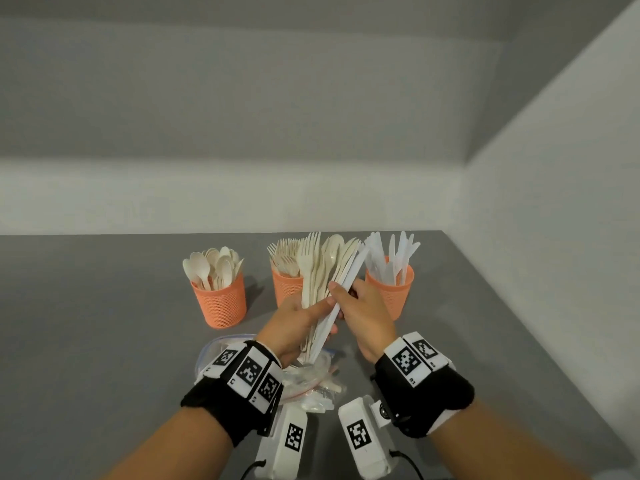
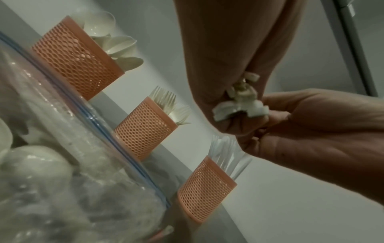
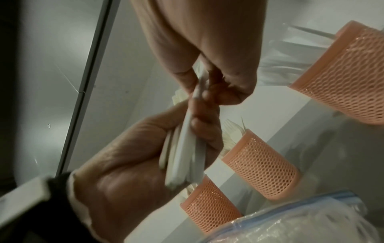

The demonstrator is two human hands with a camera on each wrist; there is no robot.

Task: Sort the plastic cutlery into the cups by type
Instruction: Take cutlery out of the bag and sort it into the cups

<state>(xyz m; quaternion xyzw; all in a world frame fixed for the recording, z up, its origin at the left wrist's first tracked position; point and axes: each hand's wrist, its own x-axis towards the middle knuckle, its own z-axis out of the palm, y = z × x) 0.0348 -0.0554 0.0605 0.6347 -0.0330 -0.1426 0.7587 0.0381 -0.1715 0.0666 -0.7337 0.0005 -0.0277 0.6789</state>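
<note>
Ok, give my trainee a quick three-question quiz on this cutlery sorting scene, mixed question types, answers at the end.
1. True or false: the left hand grips a mixed bundle of cutlery.
2. The right hand pinches: A) a spoon B) a white knife C) the zip bag.
3. Fill in: the white knives stand in the ___ orange mesh cup.

Key: 1 true; 2 B; 3 right.

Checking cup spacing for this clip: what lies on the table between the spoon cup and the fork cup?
Nothing: in the head view, bare grey table separates the spoon cup from the fork cup.
</note>
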